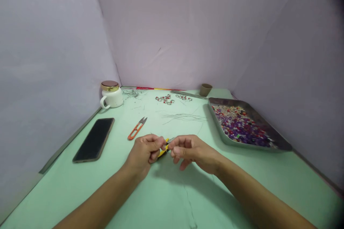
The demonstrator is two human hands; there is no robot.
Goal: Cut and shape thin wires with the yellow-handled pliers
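Over the green table (pixel 166 200), the left hand (pixel 143 152) closed its fingers around small yellow-handled pliers (pixel 162 151) while the right hand (pixel 192 150) pinched something tiny at the tool's tip — too small to identify. The pliers looked light and rigid, best gripped by the handles. Nearby lay orange snips (pixel 137 128), a phone (pixel 94 139) and a bead tray (pixel 279 143) — fine wire (pixel 182 116) beyond.

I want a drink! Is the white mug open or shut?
Shut. The white mug stands upright with a gold-rimmed lid on top.
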